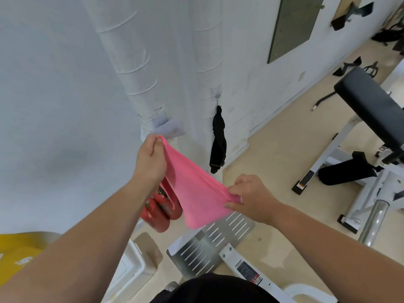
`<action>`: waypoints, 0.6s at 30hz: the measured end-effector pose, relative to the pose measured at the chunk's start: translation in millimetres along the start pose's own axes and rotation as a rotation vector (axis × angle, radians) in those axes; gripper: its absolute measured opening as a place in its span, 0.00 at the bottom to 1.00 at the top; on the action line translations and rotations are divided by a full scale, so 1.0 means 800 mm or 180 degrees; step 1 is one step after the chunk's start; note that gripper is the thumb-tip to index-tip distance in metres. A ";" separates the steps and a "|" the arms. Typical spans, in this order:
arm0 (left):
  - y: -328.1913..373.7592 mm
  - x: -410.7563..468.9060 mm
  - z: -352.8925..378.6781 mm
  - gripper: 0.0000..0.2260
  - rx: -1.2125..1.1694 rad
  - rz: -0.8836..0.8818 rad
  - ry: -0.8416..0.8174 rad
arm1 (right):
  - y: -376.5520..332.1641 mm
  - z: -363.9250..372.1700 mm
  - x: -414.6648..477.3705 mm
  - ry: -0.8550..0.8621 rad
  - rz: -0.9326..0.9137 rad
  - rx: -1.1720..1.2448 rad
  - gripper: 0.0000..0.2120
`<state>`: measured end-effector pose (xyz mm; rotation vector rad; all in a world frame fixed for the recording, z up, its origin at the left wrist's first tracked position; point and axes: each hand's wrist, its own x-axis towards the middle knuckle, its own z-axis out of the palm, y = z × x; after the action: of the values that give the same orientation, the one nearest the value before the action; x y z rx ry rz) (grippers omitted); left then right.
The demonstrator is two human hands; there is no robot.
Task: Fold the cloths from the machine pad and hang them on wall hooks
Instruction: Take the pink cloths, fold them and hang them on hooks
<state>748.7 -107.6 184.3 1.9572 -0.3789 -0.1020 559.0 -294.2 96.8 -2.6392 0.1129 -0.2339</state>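
Two red fire extinguishers (160, 212) sit close together on the beige floor (273, 149), near the bottom of a white wrapped pipe (131, 62). Just beside them lies a slotted metal footplate (209, 243). An olive-grey panel (293, 25) is fixed on the wall.

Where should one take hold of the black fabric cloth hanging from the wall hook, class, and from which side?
Grip the black fabric cloth at its bunched neck just below the small wall hook, coming from the room side, since the white wall backs it. There it gathers narrow, so fingers could likely close round it and lift it off.
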 end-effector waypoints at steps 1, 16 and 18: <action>-0.005 0.003 -0.004 0.12 0.0066 0.0024 -0.0036 | 0.009 -0.003 -0.003 -0.0022 -0.0039 -0.0182 0.23; -0.028 0.005 -0.034 0.06 -0.0268 -0.0260 -0.0600 | 0.015 -0.123 0.008 0.0561 -0.0386 -0.0366 0.12; -0.024 0.005 -0.037 0.04 -0.0389 -0.0224 -0.0819 | 0.016 -0.141 0.006 0.0520 0.0054 0.0183 0.06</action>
<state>764.0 -76.0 179.7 1.8405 -0.4606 -0.4161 542.5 -357.6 189.3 -2.5581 0.1799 -0.4405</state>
